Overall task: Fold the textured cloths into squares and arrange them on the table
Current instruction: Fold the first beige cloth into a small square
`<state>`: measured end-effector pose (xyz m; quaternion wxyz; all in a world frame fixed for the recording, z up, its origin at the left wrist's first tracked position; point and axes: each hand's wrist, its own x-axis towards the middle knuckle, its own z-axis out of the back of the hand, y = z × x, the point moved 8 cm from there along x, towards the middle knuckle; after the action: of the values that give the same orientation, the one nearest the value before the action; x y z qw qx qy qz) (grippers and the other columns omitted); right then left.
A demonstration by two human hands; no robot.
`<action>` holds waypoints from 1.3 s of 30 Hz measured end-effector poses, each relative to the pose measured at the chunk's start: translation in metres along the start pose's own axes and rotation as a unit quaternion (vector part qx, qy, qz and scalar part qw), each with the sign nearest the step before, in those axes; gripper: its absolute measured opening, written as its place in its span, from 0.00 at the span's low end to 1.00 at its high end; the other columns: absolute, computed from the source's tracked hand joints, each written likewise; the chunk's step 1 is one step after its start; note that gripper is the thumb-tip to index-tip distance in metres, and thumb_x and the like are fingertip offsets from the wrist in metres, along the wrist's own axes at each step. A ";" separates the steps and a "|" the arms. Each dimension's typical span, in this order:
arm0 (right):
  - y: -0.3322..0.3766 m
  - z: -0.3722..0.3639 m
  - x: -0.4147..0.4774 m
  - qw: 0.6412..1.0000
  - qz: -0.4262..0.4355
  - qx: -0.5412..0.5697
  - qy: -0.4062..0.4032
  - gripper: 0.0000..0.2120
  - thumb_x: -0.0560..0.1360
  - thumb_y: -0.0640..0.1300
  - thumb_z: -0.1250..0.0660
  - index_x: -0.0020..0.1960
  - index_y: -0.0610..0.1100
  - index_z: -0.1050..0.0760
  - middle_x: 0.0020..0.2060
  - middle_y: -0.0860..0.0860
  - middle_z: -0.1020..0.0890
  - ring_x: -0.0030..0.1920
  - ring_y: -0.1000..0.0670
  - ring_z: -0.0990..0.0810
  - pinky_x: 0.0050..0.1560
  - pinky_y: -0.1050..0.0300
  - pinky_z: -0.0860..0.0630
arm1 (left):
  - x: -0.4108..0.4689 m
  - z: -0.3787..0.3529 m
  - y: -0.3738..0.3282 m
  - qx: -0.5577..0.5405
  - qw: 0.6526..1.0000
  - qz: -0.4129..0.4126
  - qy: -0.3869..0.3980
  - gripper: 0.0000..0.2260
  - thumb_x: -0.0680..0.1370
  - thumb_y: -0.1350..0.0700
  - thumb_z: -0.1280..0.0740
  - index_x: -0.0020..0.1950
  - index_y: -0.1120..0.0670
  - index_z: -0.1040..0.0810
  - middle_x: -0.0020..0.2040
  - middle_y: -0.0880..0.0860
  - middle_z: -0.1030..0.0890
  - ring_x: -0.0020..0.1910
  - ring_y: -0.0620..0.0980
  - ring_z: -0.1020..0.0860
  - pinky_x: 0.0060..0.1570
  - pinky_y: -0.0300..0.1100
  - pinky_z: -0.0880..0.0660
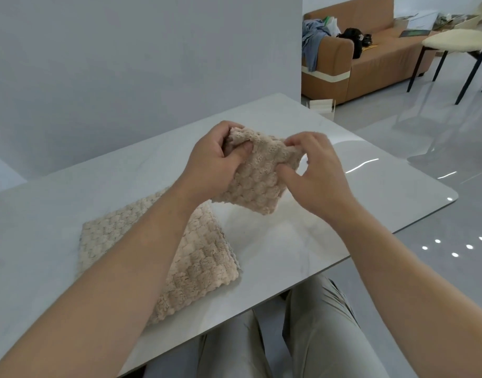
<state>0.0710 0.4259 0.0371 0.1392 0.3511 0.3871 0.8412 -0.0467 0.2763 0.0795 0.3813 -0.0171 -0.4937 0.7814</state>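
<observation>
flat cloth (207, 255) half hidden, chair (455, 36) cropped

Beyond your glossy white table (376, 195), a plain pale grey wall (125, 64) ends at a corner on your right. Past it stands a tan sofa (387, 61) with clothes (312, 39) and a black bag (354, 40) on it. A cream-seated chair (456, 36) on black legs stands nearby on a shiny pale floor (398, 113) that reflects small lights.
</observation>
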 end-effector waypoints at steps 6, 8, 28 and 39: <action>0.005 -0.022 -0.009 0.988 -0.063 0.087 0.109 0.10 0.74 0.50 0.26 0.54 0.53 0.22 0.51 0.55 0.21 0.51 0.58 0.22 0.49 0.64 0.28 | -0.001 0.013 0.007 -0.029 0.999 0.006 0.012 0.04 0.80 0.53 0.29 0.53 0.51 0.20 0.48 0.52 0.16 0.47 0.50 0.18 0.50 0.48 0.19; 0.008 -0.025 -0.013 0.981 -0.068 0.111 0.146 0.09 0.76 0.54 0.28 0.55 0.56 0.19 0.46 0.59 0.18 0.49 0.61 0.20 0.48 0.64 0.27 | -0.002 0.016 0.008 -0.019 1.000 0.000 0.006 0.05 0.81 0.50 0.30 0.52 0.50 0.20 0.45 0.49 0.17 0.44 0.46 0.19 0.47 0.44 0.20; -0.020 -0.038 -0.019 0.913 -0.190 0.296 0.205 0.17 0.79 0.53 0.30 0.57 0.39 0.20 0.47 0.46 0.15 0.45 0.49 0.17 0.46 0.50 0.24 | 0.014 0.027 0.013 0.190 0.981 -0.019 -0.033 0.13 0.82 0.44 0.35 0.46 0.53 0.25 0.36 0.46 0.24 0.34 0.40 0.29 0.33 0.32 0.34; -0.026 -0.067 -0.051 0.919 -0.279 0.231 0.157 0.32 0.76 0.44 0.32 0.76 0.55 0.42 0.51 0.51 0.18 0.47 0.49 0.14 0.53 0.46 0.19 | 0.061 0.030 0.042 0.258 0.948 0.166 -0.080 0.14 0.84 0.49 0.38 0.49 0.59 0.26 0.40 0.51 0.26 0.43 0.54 0.27 0.37 0.43 0.34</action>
<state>0.0597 0.3795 -0.0374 0.2205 0.1152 0.6700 0.6995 -0.1264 0.2820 0.0833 0.1971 0.0627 -0.2938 0.9332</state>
